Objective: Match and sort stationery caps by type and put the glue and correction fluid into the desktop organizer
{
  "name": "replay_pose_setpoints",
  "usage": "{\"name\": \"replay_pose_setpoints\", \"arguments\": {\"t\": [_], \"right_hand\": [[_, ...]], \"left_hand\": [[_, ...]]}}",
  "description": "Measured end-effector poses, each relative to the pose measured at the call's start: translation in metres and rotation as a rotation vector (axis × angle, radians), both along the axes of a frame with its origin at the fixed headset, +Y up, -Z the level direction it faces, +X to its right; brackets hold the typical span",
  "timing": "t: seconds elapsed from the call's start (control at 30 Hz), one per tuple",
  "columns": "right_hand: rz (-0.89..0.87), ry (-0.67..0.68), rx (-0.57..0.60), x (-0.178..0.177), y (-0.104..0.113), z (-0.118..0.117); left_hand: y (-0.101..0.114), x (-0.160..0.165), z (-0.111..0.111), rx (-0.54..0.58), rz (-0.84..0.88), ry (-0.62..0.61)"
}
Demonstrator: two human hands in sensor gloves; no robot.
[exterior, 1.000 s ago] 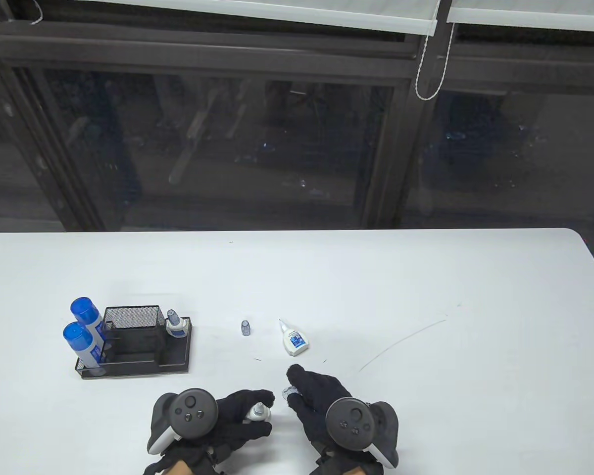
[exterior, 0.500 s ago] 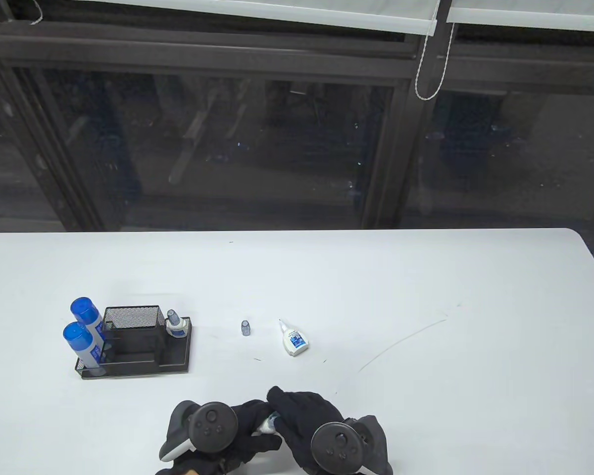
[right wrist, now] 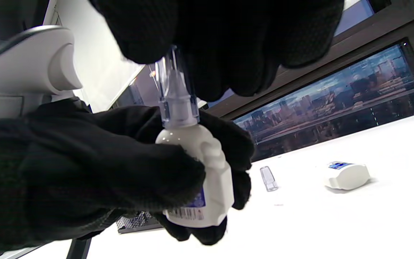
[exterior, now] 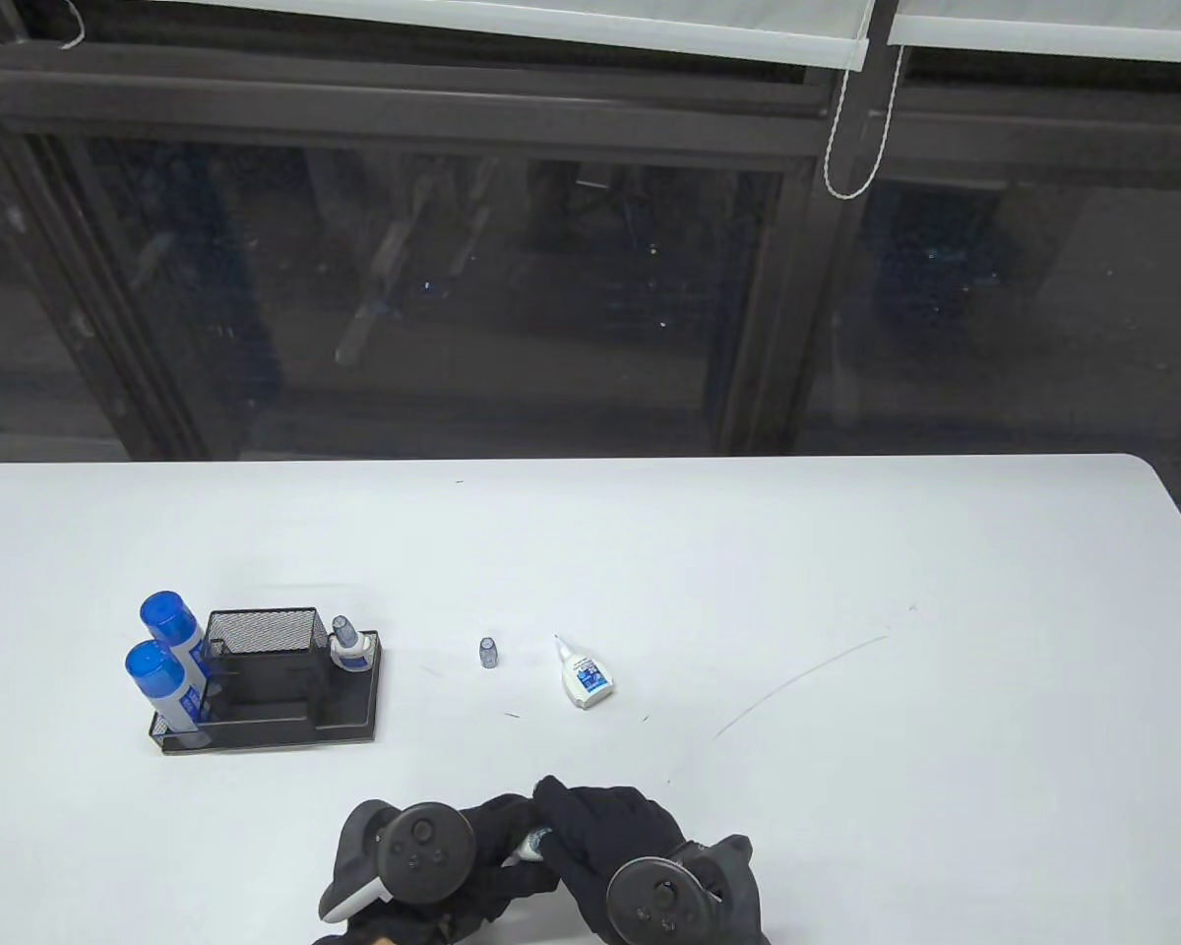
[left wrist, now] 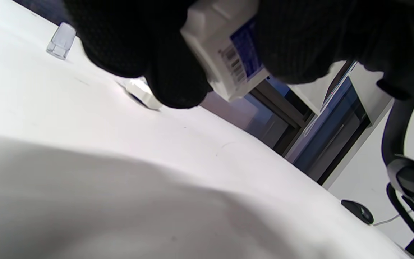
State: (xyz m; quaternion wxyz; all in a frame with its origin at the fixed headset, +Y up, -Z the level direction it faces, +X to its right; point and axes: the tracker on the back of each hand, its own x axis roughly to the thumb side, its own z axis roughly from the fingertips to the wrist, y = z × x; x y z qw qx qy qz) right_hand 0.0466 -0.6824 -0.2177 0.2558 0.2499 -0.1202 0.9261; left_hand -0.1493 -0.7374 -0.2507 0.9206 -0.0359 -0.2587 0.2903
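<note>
The small white bottle (right wrist: 196, 180), glue or correction fluid by its form, was held above the near edge of the tabletop (exterior: 846, 591), the left hand (exterior: 472, 861) clenched round its body. The right hand (exterior: 600, 827) pinched a clear cap (right wrist: 174, 93) seated over the bottle's nozzle; whether the cap was fully home could not be determined.

Progress, as judged: the mesh organizer (exterior: 266, 689) at the left already contained two blue-capped tubes (exterior: 172, 669) and one small capped bottle (exterior: 349, 650). Outstanding items were the bottle in hand, an uncapped white bottle (exterior: 583, 674) lying on its side at mid-table, and a loose clear cap (exterior: 489, 653) standing just beside it to the left. The task appeared more than half complete.

The table view showed the layout and the organizer's contents, but the two hands hid nearly all of the held bottle. The right wrist view alone showed the cap on the nozzle and the fingers (right wrist: 149, 32) gripping it. The left wrist view showed the bottle's barcode label and base only.
</note>
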Motion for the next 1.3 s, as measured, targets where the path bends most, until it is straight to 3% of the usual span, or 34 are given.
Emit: {"name": "replay_pose_setpoints", "arguments": {"t": [0.13,0.37,0.43,0.7,0.87,1.0,1.3], "right_hand": [[-0.026,-0.004,0.012,-0.001,0.005,0.004],[-0.025,-0.016,0.039,0.0,0.007,0.006],[0.002,-0.024,0.052,-0.002,0.005,0.006],[-0.101,0.01,-0.107,0.006,-0.005,-0.003],[0.01,-0.035,-0.026,0.001,-0.003,0.001],[0.001,-0.063,-0.003,0.002,-0.001,0.002],[-0.041,-0.079,0.02,0.007,0.001,0.001]], "left_hand": [[0.003,-0.001,0.001,0.032,0.046,0.004],[0.015,0.003,0.004,0.131,-0.016,0.001],[0.014,0.003,0.003,0.115,-0.038,0.0],[0.008,0.006,0.008,0.133,-0.054,0.017],[0.006,0.009,0.009,0.126,-0.114,0.022],[0.017,0.012,0.017,0.246,-0.116,0.062],[0.026,0.019,0.025,0.342,-0.116,0.071]]}}
